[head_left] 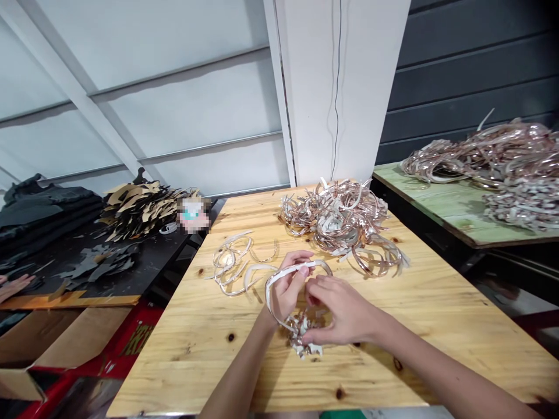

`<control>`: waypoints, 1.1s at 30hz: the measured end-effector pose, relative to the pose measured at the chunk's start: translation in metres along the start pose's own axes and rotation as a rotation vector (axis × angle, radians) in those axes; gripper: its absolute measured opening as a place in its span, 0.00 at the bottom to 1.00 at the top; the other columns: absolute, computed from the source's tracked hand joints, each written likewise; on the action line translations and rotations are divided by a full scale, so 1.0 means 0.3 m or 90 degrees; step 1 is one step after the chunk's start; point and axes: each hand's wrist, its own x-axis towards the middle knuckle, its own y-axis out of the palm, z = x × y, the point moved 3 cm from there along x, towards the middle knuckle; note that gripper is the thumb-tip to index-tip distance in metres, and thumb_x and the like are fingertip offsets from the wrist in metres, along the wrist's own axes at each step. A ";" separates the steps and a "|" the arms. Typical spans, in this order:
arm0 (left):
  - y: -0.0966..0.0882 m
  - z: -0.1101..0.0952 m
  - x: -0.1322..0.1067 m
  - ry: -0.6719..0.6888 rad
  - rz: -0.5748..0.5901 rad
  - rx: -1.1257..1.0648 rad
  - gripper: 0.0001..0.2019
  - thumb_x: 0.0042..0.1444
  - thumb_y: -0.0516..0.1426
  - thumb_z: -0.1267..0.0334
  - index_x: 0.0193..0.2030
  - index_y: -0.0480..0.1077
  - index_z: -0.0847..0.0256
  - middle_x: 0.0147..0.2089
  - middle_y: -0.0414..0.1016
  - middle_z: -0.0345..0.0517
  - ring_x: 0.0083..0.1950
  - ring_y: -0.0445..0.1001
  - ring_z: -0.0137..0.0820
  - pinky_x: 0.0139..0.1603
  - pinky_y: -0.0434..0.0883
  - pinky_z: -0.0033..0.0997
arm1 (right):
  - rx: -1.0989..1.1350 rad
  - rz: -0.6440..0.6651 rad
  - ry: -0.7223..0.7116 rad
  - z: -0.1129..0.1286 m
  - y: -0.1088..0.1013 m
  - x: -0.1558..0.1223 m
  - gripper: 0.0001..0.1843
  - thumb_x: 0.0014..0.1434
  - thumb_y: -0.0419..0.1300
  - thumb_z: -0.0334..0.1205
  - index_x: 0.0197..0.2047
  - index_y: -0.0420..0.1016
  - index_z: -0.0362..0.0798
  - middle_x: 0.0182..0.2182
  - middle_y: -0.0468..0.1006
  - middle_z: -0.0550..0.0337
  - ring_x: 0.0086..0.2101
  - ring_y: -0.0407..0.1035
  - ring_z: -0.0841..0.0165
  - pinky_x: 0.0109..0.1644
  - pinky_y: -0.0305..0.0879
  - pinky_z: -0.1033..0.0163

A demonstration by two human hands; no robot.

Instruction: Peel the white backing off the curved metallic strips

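My left hand [286, 291] is closed on a curved, narrow strip [273, 285], white with a shiny edge, its thumb pressing on top. The strip bows round the wrist side of that hand, and its far end passes behind my right hand [345, 308]. On the right hand the fingers are bent while the thumb stands apart from them, with nothing visible between. Its fingertips are close beside the left hand. Below both hands lies a small heap of white and copper-coloured scraps [303, 334], partly covered by the right thumb.
Several loose curved strips [227, 262] lie at left on the wooden table [196, 361]. A big tangle of shiny strips [340, 215] sits at the back. More fill a green-topped table [449, 203]. On a black table, dark and tan pieces [140, 203] are piled near another person's hand [15, 285].
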 end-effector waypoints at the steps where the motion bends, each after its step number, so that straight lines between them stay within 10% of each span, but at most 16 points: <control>1: -0.002 -0.001 -0.001 0.003 0.002 0.017 0.16 0.69 0.54 0.56 0.59 0.70 0.58 0.56 0.74 0.52 0.53 0.76 0.37 0.56 0.73 0.35 | 0.034 -0.029 -0.013 0.000 -0.019 -0.001 0.28 0.51 0.68 0.66 0.36 0.72 0.49 0.32 0.74 0.55 0.33 0.65 0.60 0.41 0.62 0.55; 6: 0.001 0.005 -0.001 0.063 0.052 0.125 0.16 0.70 0.52 0.59 0.61 0.69 0.57 0.55 0.75 0.52 0.55 0.75 0.38 0.58 0.72 0.37 | 0.095 -0.329 -0.060 0.000 -0.124 -0.019 0.06 0.62 0.64 0.39 0.39 0.71 0.51 0.33 0.70 0.58 0.34 0.65 0.63 0.39 0.61 0.58; 8: 0.013 0.011 0.000 0.122 0.103 0.163 0.16 0.68 0.52 0.60 0.59 0.70 0.58 0.55 0.75 0.54 0.53 0.76 0.40 0.57 0.73 0.40 | 0.046 -0.381 -0.075 0.005 -0.136 -0.021 0.12 0.62 0.65 0.37 0.49 0.74 0.52 0.42 0.71 0.53 0.43 0.67 0.58 0.48 0.63 0.53; 16: 0.040 0.006 0.004 0.259 0.089 0.351 0.08 0.62 0.55 0.64 0.42 0.76 0.55 0.41 0.76 0.50 0.46 0.76 0.42 0.45 0.75 0.38 | 0.023 -0.257 -0.099 0.028 -0.092 0.002 0.11 0.68 0.61 0.40 0.52 0.79 0.56 0.51 0.71 0.51 0.53 0.63 0.55 0.58 0.59 0.46; 25: 0.015 0.023 -0.009 0.065 0.157 0.215 0.15 0.64 0.59 0.53 0.52 0.69 0.59 0.46 0.74 0.49 0.47 0.73 0.38 0.52 0.71 0.39 | 0.558 -0.326 0.051 -0.038 -0.124 0.004 0.07 0.64 0.67 0.41 0.42 0.73 0.52 0.37 0.76 0.60 0.38 0.72 0.66 0.43 0.68 0.61; 33: 0.008 -0.003 -0.010 0.036 0.009 0.092 0.21 0.72 0.47 0.47 0.42 0.70 0.61 0.38 0.72 0.48 0.42 0.71 0.35 0.48 0.69 0.34 | 0.620 -0.286 0.093 -0.052 -0.117 0.018 0.06 0.66 0.64 0.42 0.42 0.73 0.50 0.32 0.78 0.62 0.34 0.74 0.68 0.40 0.67 0.63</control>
